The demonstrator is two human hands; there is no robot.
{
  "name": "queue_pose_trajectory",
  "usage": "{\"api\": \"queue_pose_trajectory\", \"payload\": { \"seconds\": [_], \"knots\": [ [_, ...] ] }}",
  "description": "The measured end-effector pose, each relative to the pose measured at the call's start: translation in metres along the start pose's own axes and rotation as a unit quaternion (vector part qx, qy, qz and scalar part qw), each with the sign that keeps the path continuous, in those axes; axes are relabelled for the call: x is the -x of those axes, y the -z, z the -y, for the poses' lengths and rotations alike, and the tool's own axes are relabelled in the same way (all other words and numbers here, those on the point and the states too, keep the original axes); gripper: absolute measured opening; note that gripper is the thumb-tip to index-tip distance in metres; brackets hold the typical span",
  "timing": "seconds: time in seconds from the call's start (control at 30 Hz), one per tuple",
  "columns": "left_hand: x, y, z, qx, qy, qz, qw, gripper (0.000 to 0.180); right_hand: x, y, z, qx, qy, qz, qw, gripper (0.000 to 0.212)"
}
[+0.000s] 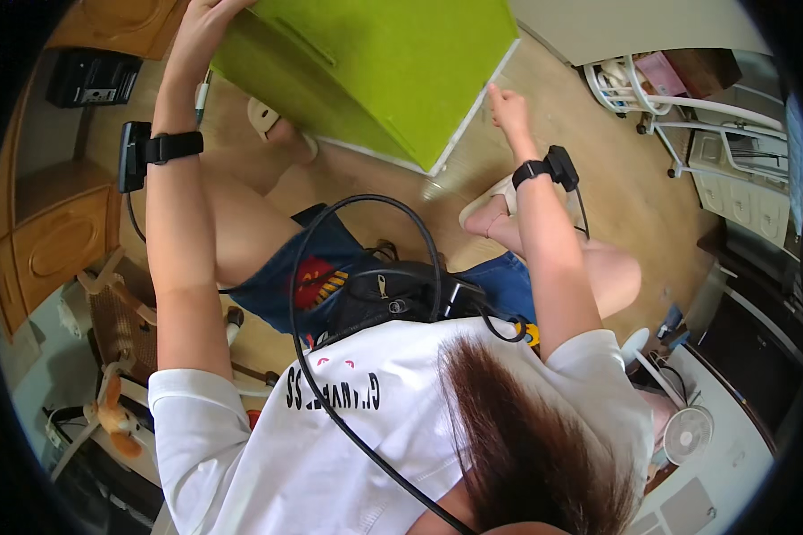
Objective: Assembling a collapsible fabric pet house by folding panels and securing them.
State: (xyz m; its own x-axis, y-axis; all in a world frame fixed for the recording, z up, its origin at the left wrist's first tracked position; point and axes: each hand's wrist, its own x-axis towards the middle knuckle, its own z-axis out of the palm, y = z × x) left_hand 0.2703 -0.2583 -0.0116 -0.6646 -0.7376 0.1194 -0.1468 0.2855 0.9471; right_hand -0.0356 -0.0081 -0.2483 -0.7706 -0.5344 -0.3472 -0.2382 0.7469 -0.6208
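Observation:
A large bright-green box-shaped piece (401,62), with flat panels and a pale lower edge, stands tilted in front of me, running out of view at the top. A narrow groove or slit shows on one face. At its upper left edge my left hand (212,16) is closed on it, the fingertips cut off by the picture's rim. My right hand (511,111) is beside the right edge, fingers curled and one fingertip against the pale border. Both wrists carry black straps with small devices. My feet, in light slippers (263,118), are on the floor near the green piece.
The floor (366,165) is wood-toned. On the right stand a white wheeled rack (723,107) with a basket, and a small white fan (687,435). Left are wooden cabinets (62,236), a dark box-like device (94,78) and a wicker chair (120,325). A black cable (308,357) loops across my front.

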Motion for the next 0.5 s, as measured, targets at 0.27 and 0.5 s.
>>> {"api": "queue_pose_trajectory", "payload": {
  "seconds": [0.27,0.5],
  "knots": [
    [-0.001,0.003,-0.002,0.002,0.017,0.003,1.000,0.040,0.022,0.009,-0.011,-0.064,0.107,-0.055,0.991,0.034],
    [-0.005,0.000,-0.001,-0.002,-0.017,0.004,1.000,0.040,0.094,-0.009,0.010,0.010,0.123,0.137,0.983,0.034]
  ]
}}
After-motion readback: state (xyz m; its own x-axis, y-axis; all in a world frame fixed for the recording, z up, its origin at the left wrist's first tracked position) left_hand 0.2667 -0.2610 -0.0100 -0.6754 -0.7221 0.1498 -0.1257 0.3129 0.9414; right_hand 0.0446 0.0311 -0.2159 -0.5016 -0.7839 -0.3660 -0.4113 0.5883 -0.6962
